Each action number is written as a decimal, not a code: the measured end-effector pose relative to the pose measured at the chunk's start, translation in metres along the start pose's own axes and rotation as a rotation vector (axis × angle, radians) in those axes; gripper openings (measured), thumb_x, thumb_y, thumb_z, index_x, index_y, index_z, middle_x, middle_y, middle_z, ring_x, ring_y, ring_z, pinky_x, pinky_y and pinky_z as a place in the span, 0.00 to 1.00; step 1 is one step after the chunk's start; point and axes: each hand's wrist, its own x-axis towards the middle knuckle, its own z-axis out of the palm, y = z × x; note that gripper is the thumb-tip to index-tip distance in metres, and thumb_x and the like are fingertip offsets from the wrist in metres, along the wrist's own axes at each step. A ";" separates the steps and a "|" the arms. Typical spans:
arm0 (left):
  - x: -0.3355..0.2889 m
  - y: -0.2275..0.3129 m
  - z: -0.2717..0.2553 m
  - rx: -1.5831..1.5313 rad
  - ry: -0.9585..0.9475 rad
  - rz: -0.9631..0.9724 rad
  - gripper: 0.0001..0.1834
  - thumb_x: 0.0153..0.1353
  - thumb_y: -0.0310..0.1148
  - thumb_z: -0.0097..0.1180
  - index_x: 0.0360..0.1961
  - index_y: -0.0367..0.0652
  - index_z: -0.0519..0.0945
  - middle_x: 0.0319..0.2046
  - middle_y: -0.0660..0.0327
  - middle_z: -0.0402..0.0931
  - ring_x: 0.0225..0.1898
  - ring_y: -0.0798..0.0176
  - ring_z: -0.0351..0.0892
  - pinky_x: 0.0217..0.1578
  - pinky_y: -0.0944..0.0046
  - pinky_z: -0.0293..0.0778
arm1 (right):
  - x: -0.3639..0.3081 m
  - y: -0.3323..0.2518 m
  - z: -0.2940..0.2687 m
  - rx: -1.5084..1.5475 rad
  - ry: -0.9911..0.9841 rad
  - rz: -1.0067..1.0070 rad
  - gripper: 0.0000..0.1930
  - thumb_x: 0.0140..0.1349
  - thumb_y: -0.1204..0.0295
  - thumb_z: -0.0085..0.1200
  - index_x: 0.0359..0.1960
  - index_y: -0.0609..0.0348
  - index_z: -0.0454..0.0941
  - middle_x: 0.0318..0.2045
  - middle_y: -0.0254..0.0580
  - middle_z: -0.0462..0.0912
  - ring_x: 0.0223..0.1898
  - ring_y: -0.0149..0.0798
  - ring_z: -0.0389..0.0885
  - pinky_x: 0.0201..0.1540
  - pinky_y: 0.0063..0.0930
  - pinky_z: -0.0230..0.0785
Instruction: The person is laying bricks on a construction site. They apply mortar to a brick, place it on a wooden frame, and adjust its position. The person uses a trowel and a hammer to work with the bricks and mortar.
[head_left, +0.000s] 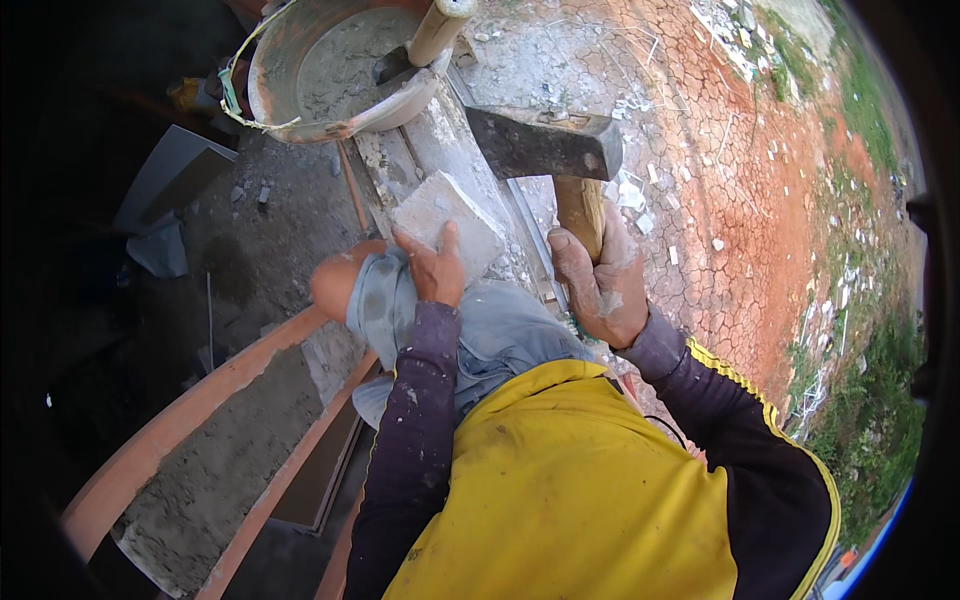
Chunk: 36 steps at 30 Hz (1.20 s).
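My left hand (437, 270) grips the near edge of a pale grey flat slab (447, 218), perhaps stone or tile. The thumb lies on its upper face and the fingers are at its left edge. The slab rests near my left knee, over a whitish, dusty ledge. To its right, my right hand (608, 280) is closed around the wooden handle of a hammer (545, 145). The heavy dark metal head is raised beyond and right of the slab, apart from it. The hand is coated with grey dust.
A round bucket (262, 95) of grey mortar stands at the far left, with a wooden-handled tool (437, 35) across its rim. Orange-brown bands (190, 425) edge a grey rough strip at lower left. Cracked reddish ground (740, 220) with scattered white chips spreads out to the right.
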 end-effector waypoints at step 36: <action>-0.004 0.010 -0.002 0.066 0.009 -0.036 0.51 0.73 0.41 0.63 0.80 0.25 0.43 0.75 0.31 0.58 0.75 0.37 0.64 0.75 0.51 0.60 | 0.016 0.035 0.017 -0.155 -0.012 -0.006 0.20 0.76 0.59 0.57 0.51 0.69 0.75 0.26 0.67 0.81 0.30 0.66 0.85 0.29 0.52 0.74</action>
